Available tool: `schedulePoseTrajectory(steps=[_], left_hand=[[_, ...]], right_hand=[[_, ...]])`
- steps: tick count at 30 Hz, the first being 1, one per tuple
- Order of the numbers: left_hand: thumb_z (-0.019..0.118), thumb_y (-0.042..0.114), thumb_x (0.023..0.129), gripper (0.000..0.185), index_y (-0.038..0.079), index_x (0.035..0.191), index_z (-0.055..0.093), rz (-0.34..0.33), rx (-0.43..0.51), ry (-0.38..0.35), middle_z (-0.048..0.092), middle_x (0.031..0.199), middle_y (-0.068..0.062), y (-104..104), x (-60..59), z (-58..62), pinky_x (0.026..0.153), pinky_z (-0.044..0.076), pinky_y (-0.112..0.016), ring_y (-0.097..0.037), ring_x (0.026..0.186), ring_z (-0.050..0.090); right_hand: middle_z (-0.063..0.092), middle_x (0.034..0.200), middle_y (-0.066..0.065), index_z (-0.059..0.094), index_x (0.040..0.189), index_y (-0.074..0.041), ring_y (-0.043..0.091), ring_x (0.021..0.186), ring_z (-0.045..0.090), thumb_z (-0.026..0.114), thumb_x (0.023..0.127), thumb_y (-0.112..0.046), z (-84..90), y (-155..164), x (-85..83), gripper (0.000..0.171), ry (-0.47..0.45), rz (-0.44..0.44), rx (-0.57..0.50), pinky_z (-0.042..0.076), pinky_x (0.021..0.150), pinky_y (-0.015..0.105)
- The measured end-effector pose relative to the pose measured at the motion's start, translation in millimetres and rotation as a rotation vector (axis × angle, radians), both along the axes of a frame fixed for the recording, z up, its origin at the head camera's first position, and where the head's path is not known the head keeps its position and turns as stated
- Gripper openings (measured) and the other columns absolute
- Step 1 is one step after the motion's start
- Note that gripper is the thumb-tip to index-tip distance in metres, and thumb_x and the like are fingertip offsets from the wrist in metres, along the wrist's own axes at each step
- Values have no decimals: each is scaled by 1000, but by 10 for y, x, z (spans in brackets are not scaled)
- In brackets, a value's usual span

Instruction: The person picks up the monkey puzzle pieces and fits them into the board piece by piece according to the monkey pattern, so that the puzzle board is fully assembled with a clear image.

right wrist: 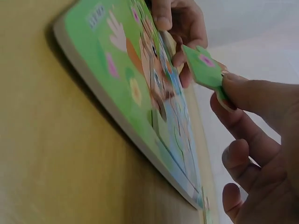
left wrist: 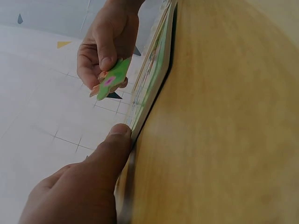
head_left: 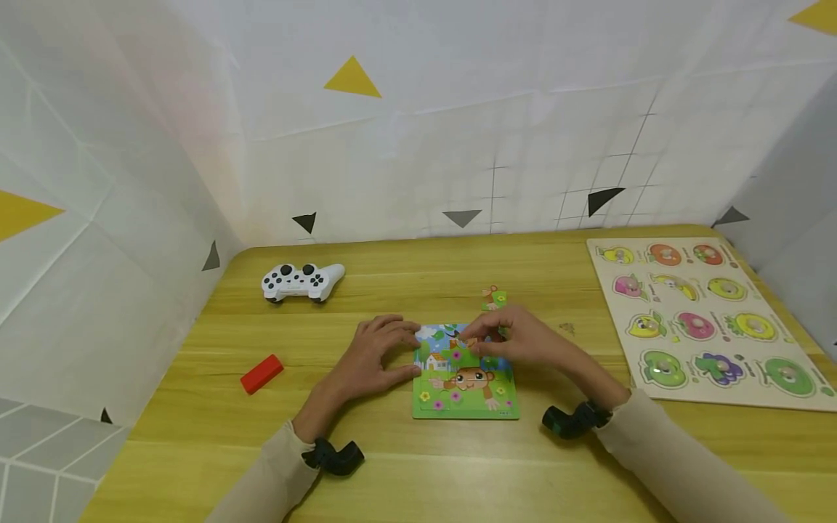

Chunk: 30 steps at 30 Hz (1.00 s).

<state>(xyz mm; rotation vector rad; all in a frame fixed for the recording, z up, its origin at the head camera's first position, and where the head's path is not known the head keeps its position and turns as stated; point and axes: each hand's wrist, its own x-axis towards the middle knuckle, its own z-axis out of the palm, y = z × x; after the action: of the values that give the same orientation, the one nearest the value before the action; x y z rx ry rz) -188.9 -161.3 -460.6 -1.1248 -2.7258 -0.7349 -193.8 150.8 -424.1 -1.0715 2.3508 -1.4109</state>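
A jigsaw puzzle board (head_left: 425,412) with a cartoon monkey, a small house and flowers lies on the table in front of me. My right hand (head_left: 516,338) pinches a green puzzle piece (right wrist: 202,67) with a pink flower between thumb and fingers, raised above the board. In the left wrist view the same piece (left wrist: 114,78) shows its green face and an orange-brown part. My left hand (head_left: 373,363) rests at the board's left side, thumb (left wrist: 120,133) against the edge, fingers reaching the upper corner. Another loose puzzle piece (head_left: 497,298) lies just behind the board.
A white game controller (head_left: 297,282) sits at the back left, and a red block (head_left: 261,374) lies nearer on the left. On the right is a large wooden fruit puzzle board (head_left: 617,301) with knobbed pieces. White patterned cloth (head_left: 405,167) rises behind the table.
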Motion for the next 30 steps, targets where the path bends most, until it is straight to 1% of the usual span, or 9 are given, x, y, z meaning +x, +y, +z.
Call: schedulePoseTrajectory(steps=[3,5,8,12,17,19,26,28,30], left_hand=[[62,57,87,37,33,114,62,-1,0,4,52,141,9,3,1,3,101,29,-47,-21,138,38],[61,57,87,37,33,114,62,-1,1,5,52,141,9,5,3,6,101,29,-47,-21,138,38],[61,57,87,37,32,114,62,-1,3,3,52,141,9,6,6,11,101,29,-47,-21,138,38],[61,57,88,36,32,114,62,0,1,-2,52,141,9,7,10,17,101,29,-47,-21,138,39],[61,57,87,36,32,114,62,2,-8,-5,52,141,9,4,12,20,102,30,-47,-21,138,39],[62,57,87,36,32,114,62,3,-9,-5,52,141,9,4,12,20,102,30,-48,-22,138,39],[62,57,87,36,32,114,62,4,-7,0,52,141,9,6,14,20,102,29,-48,-22,138,39],[62,57,87,36,32,114,62,2,-3,-1,52,141,9,7,14,20,102,29,-48,-22,138,39],[62,57,87,36,32,114,62,2,-4,-3,52,141,8,7,14,21,102,29,-48,-22,138,39]], right_hand=[[73,94,-1,74,105,-18,12,58,47,68,90,-19,-6,-15,40,17,-38,29,16,41,53,23],[72,90,-3,74,105,-19,12,59,49,68,90,-20,-10,-24,65,15,-72,48,36,42,53,23],[71,89,-5,73,102,-21,12,62,53,68,91,-23,-14,-38,99,13,-109,69,73,45,56,23],[70,89,-7,73,100,-22,10,67,58,69,90,-24,-18,-63,135,11,-114,98,112,48,60,24],[70,89,-6,73,100,-20,7,67,61,69,89,-20,-43,-90,164,11,-101,144,126,49,59,24],[69,87,-6,72,98,-19,5,66,59,70,89,-19,-55,-97,172,10,-70,160,127,49,58,23],[63,78,-9,71,94,-20,2,61,51,73,86,-18,-57,-130,208,9,118,164,168,45,55,19],[61,77,-11,71,92,-22,2,63,52,74,85,-19,-49,-141,221,9,167,149,199,43,62,20],[61,77,-13,71,90,-25,3,65,52,76,83,-22,-39,-153,232,10,209,132,233,38,74,29]])
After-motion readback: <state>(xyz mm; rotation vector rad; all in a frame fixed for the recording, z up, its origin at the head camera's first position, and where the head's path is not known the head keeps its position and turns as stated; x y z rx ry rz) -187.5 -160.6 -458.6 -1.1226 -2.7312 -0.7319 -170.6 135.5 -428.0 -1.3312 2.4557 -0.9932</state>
